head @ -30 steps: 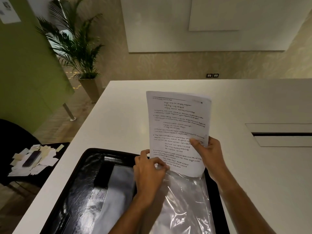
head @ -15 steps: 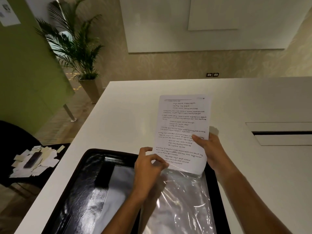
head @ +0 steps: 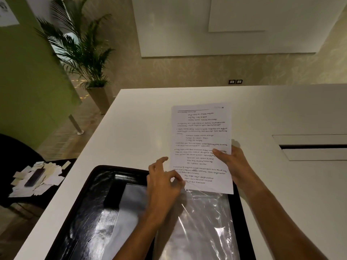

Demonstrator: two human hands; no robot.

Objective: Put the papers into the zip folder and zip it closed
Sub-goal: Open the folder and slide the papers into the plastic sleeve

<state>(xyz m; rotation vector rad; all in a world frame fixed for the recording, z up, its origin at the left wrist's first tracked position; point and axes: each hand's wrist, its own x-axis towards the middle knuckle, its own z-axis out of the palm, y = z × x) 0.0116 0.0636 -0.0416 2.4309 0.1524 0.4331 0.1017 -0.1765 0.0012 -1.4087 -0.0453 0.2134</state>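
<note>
While the right hand (head: 233,164) grips the papers (head: 201,147), left fingers (head: 174,177) pinch the zip folder's (head: 105,203) clear sleeve (head: 204,222) open; next, slide them in.

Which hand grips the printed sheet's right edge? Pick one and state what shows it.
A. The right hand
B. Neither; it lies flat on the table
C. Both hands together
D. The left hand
A: the right hand pinches the printed sheet at its right edge, while the left hand holds the clear sleeve open below it.
</note>
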